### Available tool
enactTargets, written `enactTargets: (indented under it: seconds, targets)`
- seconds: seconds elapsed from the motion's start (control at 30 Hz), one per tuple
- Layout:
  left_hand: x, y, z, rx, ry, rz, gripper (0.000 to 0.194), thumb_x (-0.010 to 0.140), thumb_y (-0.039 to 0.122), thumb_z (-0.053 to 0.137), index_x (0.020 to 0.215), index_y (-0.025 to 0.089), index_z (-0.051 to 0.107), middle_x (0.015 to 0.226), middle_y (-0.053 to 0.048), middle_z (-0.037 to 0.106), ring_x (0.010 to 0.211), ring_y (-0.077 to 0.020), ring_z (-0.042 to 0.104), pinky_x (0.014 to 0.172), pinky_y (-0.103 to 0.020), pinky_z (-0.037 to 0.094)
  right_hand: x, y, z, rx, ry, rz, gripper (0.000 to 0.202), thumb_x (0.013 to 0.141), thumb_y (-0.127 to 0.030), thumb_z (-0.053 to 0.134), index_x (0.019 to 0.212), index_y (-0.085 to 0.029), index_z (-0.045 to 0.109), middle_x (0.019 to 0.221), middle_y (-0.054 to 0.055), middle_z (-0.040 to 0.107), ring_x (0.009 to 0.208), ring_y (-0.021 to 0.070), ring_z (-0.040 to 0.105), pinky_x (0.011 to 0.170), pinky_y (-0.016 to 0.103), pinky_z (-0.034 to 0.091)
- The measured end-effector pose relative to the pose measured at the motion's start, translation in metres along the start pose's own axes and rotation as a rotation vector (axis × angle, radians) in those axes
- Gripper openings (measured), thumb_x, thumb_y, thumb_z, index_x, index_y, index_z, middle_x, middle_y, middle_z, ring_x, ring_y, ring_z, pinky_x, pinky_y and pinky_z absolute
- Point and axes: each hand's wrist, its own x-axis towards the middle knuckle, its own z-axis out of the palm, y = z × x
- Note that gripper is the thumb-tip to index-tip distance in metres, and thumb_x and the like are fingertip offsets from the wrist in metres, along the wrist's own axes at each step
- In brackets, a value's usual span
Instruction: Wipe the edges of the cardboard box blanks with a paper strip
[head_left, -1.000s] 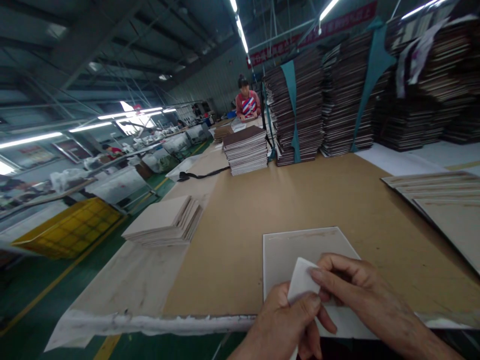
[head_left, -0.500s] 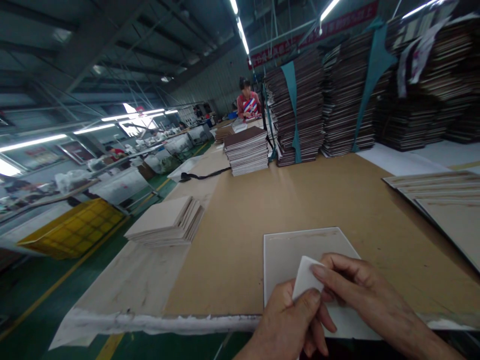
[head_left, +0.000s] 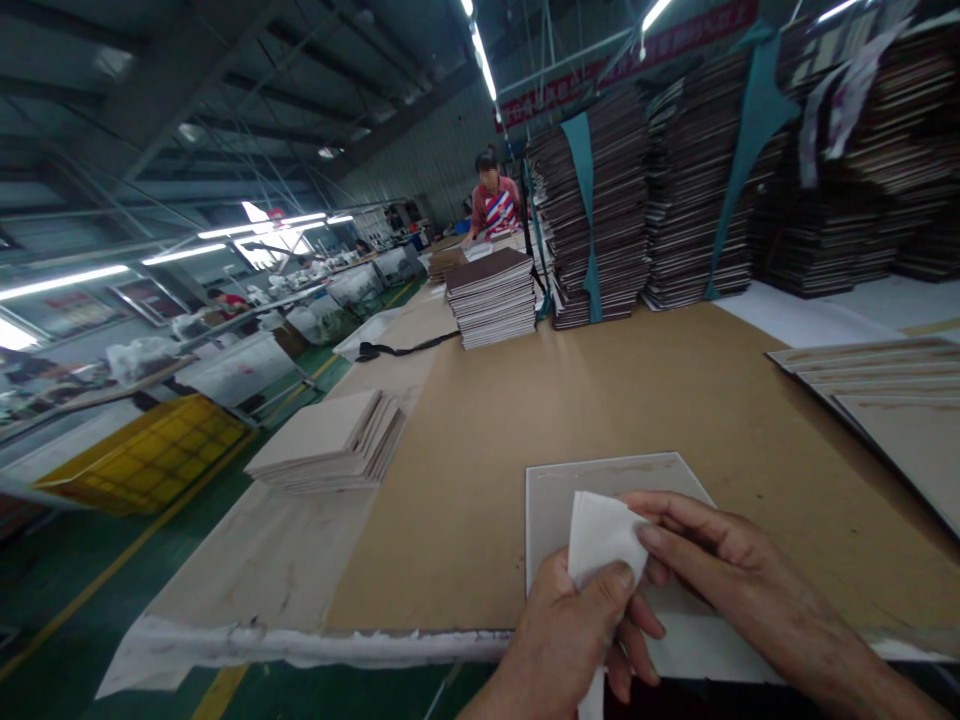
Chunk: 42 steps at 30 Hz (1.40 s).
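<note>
White slip (head_left: 600,535) pinched between both hands at the near bench (head_left: 600,400) edge. Left hand (head_left: 570,640) fingers closed on its lower part; right hand (head_left: 720,570) fingers closed on its right edge. Grey board (head_left: 555,500) lies flat under them. Board stack (head_left: 330,445) to the left; a person (head_left: 491,200) far back.

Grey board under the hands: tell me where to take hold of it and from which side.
Judging by its pose, grip the grey board at its near edge, coming from the table's front edge. It lies flat on the brown cardboard sheet, with that edge reaching the table's front. The left hand and right hand hold a white slip above it.
</note>
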Motion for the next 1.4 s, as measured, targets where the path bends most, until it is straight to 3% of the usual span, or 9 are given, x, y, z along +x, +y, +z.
enactTargets:
  seconds: [0.23, 0.53, 0.7, 0.87, 0.97, 1.1, 1.27, 1.4]
  targets:
    - [0.001, -0.002, 0.000, 0.036, 0.058, -0.004, 0.039, 0.077, 0.047, 0.062, 0.088, 0.010, 0.060, 0.059, 0.001, 0.059, 0.033, -0.0030, 0.046, 0.030, -0.011, 0.028, 0.004, 0.010, -0.004, -0.121, 0.094, 0.042, 0.051, 0.085, -0.065, 0.064, 0.068, -0.018, 0.055, 0.059, -0.003, 0.047, 0.056, 0.0104, 0.041, 0.054, 0.022, 0.035]
    - [-0.001, 0.000, 0.002, 0.023, 0.031, 0.022, 0.036, 0.081, 0.041, 0.062, 0.100, 0.010, 0.063, 0.063, 0.000, 0.061, 0.040, -0.0055, 0.053, 0.032, -0.011, 0.028, -0.002, 0.003, -0.004, -0.168, 0.054, -0.036, 0.046, 0.088, -0.064, 0.057, 0.080, -0.019, 0.066, 0.068, 0.000, 0.055, 0.066, 0.0141, 0.049, 0.062, 0.023, 0.040]
    - [-0.003, 0.006, 0.003, 0.089, 0.098, -0.011, 0.029, 0.081, 0.039, 0.059, 0.089, 0.012, 0.065, 0.051, 0.003, 0.054, 0.035, -0.0033, 0.042, 0.034, -0.014, 0.022, -0.001, 0.005, -0.005, -0.142, 0.091, -0.058, 0.039, 0.088, -0.057, 0.057, 0.089, -0.021, 0.071, 0.075, 0.001, 0.061, 0.072, 0.0151, 0.055, 0.069, 0.023, 0.043]
    - [-0.005, 0.011, 0.005, 0.137, 0.172, -0.036, 0.028, 0.079, 0.041, 0.058, 0.073, 0.014, 0.060, 0.050, 0.003, 0.052, 0.037, -0.0032, 0.037, 0.039, -0.018, 0.016, 0.000, 0.011, -0.009, -0.062, 0.137, 0.043, 0.048, 0.087, -0.065, 0.059, 0.111, -0.023, 0.064, 0.072, -0.002, 0.058, 0.058, 0.0116, 0.046, 0.051, 0.022, 0.032]
    - [-0.003, 0.009, 0.004, 0.147, 0.195, -0.043, 0.031, 0.078, 0.044, 0.058, 0.069, 0.014, 0.059, 0.045, 0.004, 0.046, 0.038, -0.0043, 0.037, 0.040, -0.019, 0.015, 0.000, 0.008, -0.009, -0.075, 0.098, 0.050, 0.048, 0.087, -0.069, 0.057, 0.097, -0.023, 0.064, 0.068, -0.003, 0.054, 0.054, 0.0101, 0.039, 0.048, 0.021, 0.028]
    - [0.001, 0.003, 0.001, 0.106, 0.159, -0.041, 0.034, 0.075, 0.049, 0.060, 0.074, 0.015, 0.059, 0.043, 0.005, 0.047, 0.035, -0.0044, 0.033, 0.039, -0.021, 0.013, 0.002, 0.004, -0.007, -0.120, 0.166, 0.006, 0.054, 0.081, -0.072, 0.062, 0.069, -0.019, 0.059, 0.062, -0.002, 0.049, 0.058, 0.0113, 0.041, 0.055, 0.022, 0.032]
    - [-0.002, 0.003, 0.002, 0.118, 0.201, -0.022, 0.028, 0.080, 0.042, 0.058, 0.082, 0.014, 0.060, 0.045, 0.006, 0.047, 0.039, -0.0045, 0.038, 0.042, -0.020, 0.014, 0.005, 0.006, -0.009, -0.061, 0.152, 0.049, 0.052, 0.085, -0.073, 0.056, 0.085, -0.022, 0.064, 0.069, -0.001, 0.053, 0.064, 0.0140, 0.046, 0.057, 0.023, 0.034]
    - [-0.003, 0.005, 0.002, 0.126, 0.196, -0.059, 0.027, 0.079, 0.040, 0.061, 0.089, 0.015, 0.061, 0.044, 0.007, 0.047, 0.039, -0.0055, 0.038, 0.043, -0.021, 0.015, 0.008, 0.003, -0.006, -0.157, 0.269, 0.015, 0.047, 0.075, -0.067, 0.067, 0.076, -0.020, 0.066, 0.065, 0.000, 0.053, 0.060, 0.0137, 0.046, 0.054, 0.022, 0.037]
